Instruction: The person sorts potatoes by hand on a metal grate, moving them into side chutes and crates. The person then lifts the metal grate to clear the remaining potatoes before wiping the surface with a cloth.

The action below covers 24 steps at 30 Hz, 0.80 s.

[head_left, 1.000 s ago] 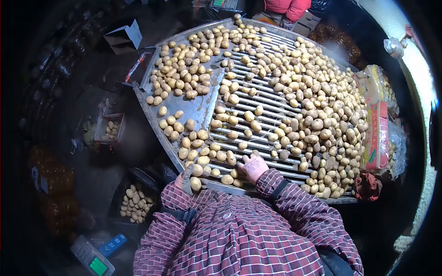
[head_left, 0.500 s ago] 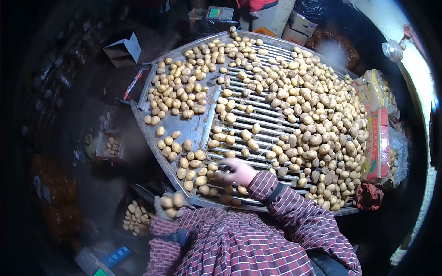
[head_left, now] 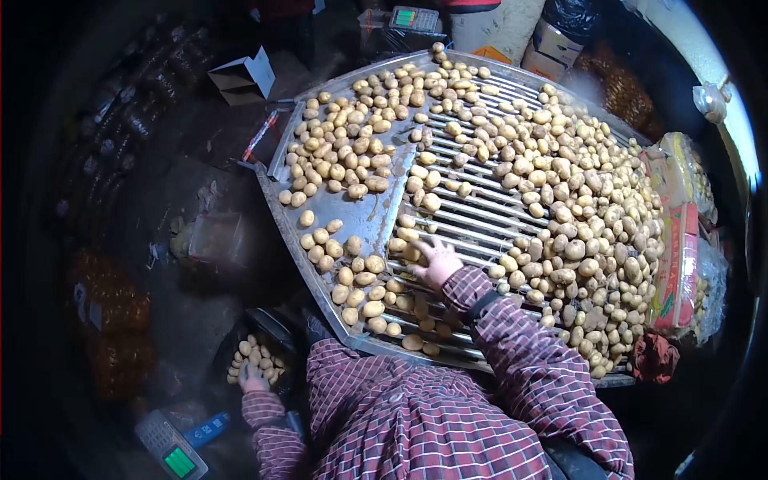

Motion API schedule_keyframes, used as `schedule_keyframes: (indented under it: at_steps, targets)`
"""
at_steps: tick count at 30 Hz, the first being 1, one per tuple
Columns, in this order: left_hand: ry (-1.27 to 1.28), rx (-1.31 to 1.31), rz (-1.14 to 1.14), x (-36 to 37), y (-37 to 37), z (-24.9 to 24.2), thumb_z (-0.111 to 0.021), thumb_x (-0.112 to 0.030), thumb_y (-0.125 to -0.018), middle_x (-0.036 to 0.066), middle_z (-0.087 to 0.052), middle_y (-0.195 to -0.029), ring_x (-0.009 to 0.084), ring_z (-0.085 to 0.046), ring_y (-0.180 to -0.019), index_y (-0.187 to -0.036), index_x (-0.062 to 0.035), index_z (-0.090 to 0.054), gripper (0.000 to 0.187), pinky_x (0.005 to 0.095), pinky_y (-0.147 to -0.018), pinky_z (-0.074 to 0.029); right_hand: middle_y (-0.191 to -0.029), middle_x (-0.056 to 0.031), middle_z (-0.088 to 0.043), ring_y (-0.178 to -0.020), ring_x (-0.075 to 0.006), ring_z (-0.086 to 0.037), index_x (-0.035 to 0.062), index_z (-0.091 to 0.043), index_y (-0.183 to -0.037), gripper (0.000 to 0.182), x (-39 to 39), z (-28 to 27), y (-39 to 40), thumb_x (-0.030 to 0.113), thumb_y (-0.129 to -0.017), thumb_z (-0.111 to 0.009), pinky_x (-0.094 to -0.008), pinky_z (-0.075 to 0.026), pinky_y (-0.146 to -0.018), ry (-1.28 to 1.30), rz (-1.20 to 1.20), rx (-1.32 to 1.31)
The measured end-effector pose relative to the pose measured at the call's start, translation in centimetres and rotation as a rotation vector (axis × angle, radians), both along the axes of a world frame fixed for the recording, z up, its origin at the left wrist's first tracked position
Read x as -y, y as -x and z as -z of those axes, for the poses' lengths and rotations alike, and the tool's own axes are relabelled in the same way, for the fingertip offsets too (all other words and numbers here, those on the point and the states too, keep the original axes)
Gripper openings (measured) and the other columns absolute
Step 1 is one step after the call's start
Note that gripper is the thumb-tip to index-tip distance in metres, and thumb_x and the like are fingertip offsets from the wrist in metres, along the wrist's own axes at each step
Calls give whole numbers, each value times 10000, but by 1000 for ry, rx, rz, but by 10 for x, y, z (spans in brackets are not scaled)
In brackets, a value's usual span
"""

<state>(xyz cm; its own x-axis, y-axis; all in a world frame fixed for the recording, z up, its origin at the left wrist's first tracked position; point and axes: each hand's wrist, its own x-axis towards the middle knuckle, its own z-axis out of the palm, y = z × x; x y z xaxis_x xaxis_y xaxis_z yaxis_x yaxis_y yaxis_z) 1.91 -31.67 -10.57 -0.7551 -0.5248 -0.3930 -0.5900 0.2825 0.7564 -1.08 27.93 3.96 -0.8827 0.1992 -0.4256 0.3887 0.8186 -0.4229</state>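
My right hand [head_left: 439, 264] is over the slatted metal rack [head_left: 472, 210], fingers spread, at the edge of a few potatoes [head_left: 405, 234]. My left hand [head_left: 254, 378] reaches down into a dark container [head_left: 276, 326] at the lower left. Its fingers are stretched over the potatoes [head_left: 258, 352] inside, and none shows in its grasp. Beside the rack, more potatoes [head_left: 358, 290] lie on the smooth metal plate [head_left: 340, 212].
A large heap of potatoes [head_left: 588, 240] covers the rack's right side. A red carton [head_left: 680, 268] stands beyond it. Digital scales [head_left: 172, 448] sit at lower left, and a clear tub [head_left: 218, 238] is on the floor. People stand at the far end.
My left hand has moved down to the container, and the potatoes it carried are out of it. My right hand has shifted forward over the slats, fingers spreading. The view has also shifted.
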Motion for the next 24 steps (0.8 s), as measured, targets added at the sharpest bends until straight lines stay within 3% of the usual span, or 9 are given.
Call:
schedule_keyframes:
  at_steps: [2, 3, 5, 6, 8, 10, 15, 21, 24]
  targets:
    - [-75, -319, 234, -52, 16, 21, -584, -101, -903, 49, -629, -951, 135, -583, -843, -1140, -49, -624, 246, 248, -765, -483, -1377, -206, -436, -1251, -380, -447, 146, -456, -1376, 659, -11, 24, -19, 410, -814, -675, -434, -387, -1046, 428, 8, -288]
    - [-55, -396, 383, -153, 19, -64, -580, -79, -901, 48, -641, -972, 123, -589, -851, -1117, -13, -622, 230, 266, -767, -491, -1327, -220, -488, -1236, -337, -481, 94, -446, -1376, 700, -16, 9, -29, 401, -799, -694, -408, -395, -1040, 393, 80, -236]
    - [-243, -348, 602, -246, 15, -110, -608, -53, -873, 60, -655, -978, 149, -610, -862, -1123, -26, -624, 251, 283, -795, -496, -1283, -215, -535, -1184, -346, -530, 74, -431, -1384, 744, -35, -6, -65, 407, -780, -711, -408, -413, -1017, 233, 131, -281]
    - [-142, -317, 843, -275, 10, -126, -610, -54, -867, 71, -670, -983, 151, -619, -863, -1068, -36, -657, 207, 295, -803, -500, -1268, -218, -548, -1176, -345, -540, 75, -402, -1404, 792, -43, -7, -84, 420, -766, -721, -405, -419, -1010, 158, 133, -262]
    - [-246, -240, 1321, -323, 1, -137, -647, -199, -844, 170, -676, -884, 308, -654, -843, -989, -60, -684, 204, 381, -771, -509, -1238, -223, -572, -1166, -341, -549, 37, -271, -1455, 947, -37, -37, -117, 440, -738, -739, -391, -440, -989, -80, 103, 114]
    - [104, 47, 1870, -356, -7, -139, -557, -350, -849, 176, -667, -949, 354, -636, -898, -1008, -107, -677, 314, 456, -789, -495, -1224, -273, -563, -1114, -357, -585, -25, -174, -1456, 1035, -21, -21, -149, 403, -725, -769, -393, -470, -951, 14, 46, 260]
    - [234, -51, 1846, -356, -6, -120, -572, -371, -834, 156, -658, -1070, 331, -629, -974, -1197, -169, -615, 418, 440, -848, -501, -1145, -303, -578, -1049, -389, -607, -42, -94, -1458, 1113, 25, 1, -133, 351, -690, -797, -429, -492, -910, 303, 50, 132]
    - [153, -18, 1604, -363, 20, -116, -656, -229, -792, 155, -642, -1090, 324, -617, -1002, -1091, -104, -635, 324, 415, -849, -500, -1175, -313, -550, -1101, -424, -561, -51, -127, -1429, 1114, 40, 32, -34, 309, -642, -827, -447, -460, -946, 322, 76, 95]
    - [188, -249, 1506, -375, 48, -117, -665, -205, -774, 160, -632, -1095, 344, -595, -1030, -1048, -86, -639, 300, 422, -880, -480, -1181, -297, -565, -1109, -394, -568, -22, -256, -1403, 991, 34, 41, -3, 323, -663, -816, -407, -459, -954, 452, 174, -124]
